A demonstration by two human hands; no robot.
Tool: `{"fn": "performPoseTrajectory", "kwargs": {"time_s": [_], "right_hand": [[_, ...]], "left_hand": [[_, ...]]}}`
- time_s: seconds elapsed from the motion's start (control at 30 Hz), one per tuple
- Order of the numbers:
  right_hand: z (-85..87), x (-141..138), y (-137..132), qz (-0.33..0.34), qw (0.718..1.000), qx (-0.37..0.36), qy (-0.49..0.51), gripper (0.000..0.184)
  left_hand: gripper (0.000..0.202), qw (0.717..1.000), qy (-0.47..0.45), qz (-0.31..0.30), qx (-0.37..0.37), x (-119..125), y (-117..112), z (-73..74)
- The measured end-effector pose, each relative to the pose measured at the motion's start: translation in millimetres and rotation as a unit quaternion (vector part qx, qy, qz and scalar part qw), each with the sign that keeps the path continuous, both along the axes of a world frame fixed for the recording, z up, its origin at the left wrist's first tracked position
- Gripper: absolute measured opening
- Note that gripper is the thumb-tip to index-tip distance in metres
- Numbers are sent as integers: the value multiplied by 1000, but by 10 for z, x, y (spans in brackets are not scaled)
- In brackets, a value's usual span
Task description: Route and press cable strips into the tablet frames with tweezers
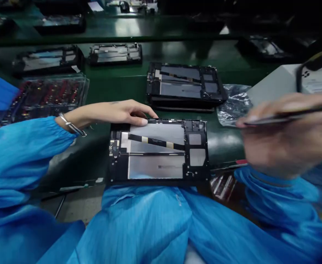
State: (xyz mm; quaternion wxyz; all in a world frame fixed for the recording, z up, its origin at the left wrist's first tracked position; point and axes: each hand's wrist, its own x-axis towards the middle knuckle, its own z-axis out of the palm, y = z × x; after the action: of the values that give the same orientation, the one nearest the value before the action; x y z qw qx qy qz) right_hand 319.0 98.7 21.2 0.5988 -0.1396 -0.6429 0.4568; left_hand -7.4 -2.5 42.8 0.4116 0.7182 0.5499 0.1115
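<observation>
An opened tablet frame (158,152) with silver panels and a black-and-cream flex strip lies at the near edge of the green bench, right in front of me. My left hand (122,112) rests on its top left corner, fingers together and pressing flat on the frame's edge. My right hand (287,135) hovers to the right of the frame, smeared by motion, its fingers closed round a thin dark tool (287,116) that points left. Blue sleeves cover both arms, and a metal bracelet (72,126) circles my left wrist.
A stack of similar tablet frames (184,84) sits just behind the one in front. Two more frames (114,54) lie further back left. A clear tray of dark red parts (48,96) stands at left. A crumpled plastic bag (234,102) and a grey box (282,82) are at right.
</observation>
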Motion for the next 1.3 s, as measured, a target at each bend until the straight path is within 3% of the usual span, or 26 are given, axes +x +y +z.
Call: {"fn": "performPoseTrajectory", "kwargs": {"time_s": [0.07,0.17,0.3,0.5,1.0,1.3], "right_hand": [[30,-379,-87,75,997,-10,-25,16],[-40,-801,-71,110,984,-21,-140,17],[-190,-1033,36,132,957,-13,-258,25],[-235,-1006,36,148,936,-58,-314,19],[-162,-958,-5,107,901,52,-416,12],[-169,-934,-1,115,908,22,-403,17]], "left_hand": [[38,1000,-8,1,22,-67,4,-161],[37,993,20,5,117,-94,-53,-326],[36,978,49,36,201,-76,-154,-520],[36,980,21,61,190,-75,-177,-667],[36,980,34,71,182,-33,-185,-630],[36,979,25,70,190,-53,-196,-657]]}}
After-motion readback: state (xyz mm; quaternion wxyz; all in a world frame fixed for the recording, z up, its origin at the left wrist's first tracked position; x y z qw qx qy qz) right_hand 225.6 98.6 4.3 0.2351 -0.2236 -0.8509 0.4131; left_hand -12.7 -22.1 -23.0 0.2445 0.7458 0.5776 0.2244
